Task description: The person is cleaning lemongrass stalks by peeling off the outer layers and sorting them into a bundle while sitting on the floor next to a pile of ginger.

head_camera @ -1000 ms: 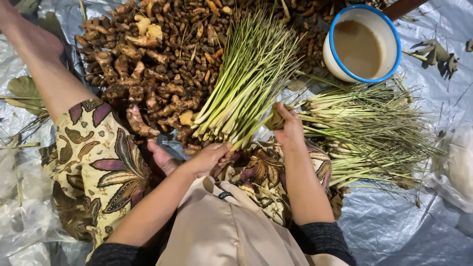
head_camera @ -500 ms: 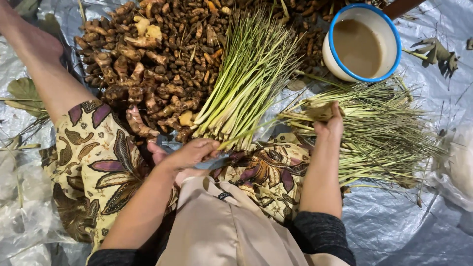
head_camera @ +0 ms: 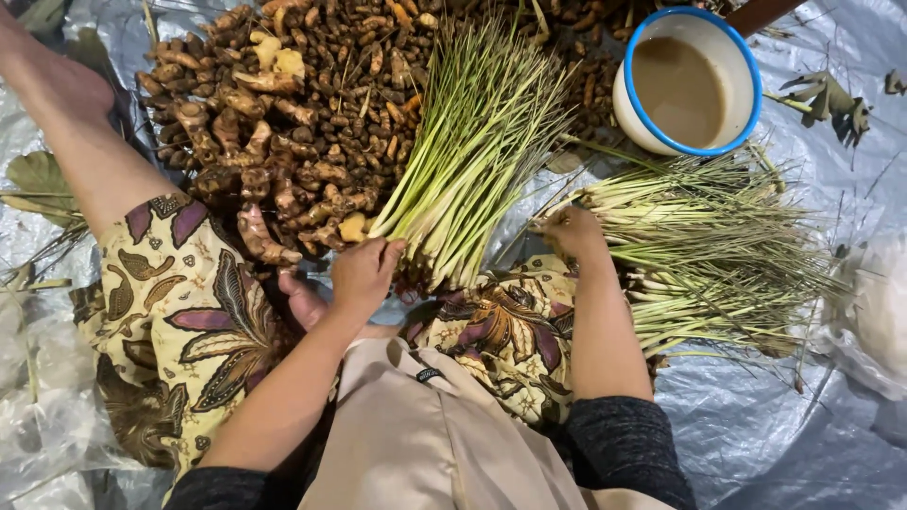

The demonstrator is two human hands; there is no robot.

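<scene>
A silver plastic sheet [head_camera: 812,416] covers the floor beneath me and carries a large heap of brown roots [head_camera: 293,123], with an upright fan of green stalks [head_camera: 472,161] leaning against it and a second bundle of stalks [head_camera: 699,255] lying flat to my right. A white bowl with a blue rim [head_camera: 694,80], holding murky liquid, stands just beyond that flat bundle. My left hand [head_camera: 364,274] rests with its grip closed loosely over the cut base of the upright fan, and my right hand [head_camera: 572,231] has its grip clamped on the cut ends of the flat bundle.

Left hand [head_camera: 364,274] reaches forward, fingers curled; right hand [head_camera: 570,231] closed.
</scene>
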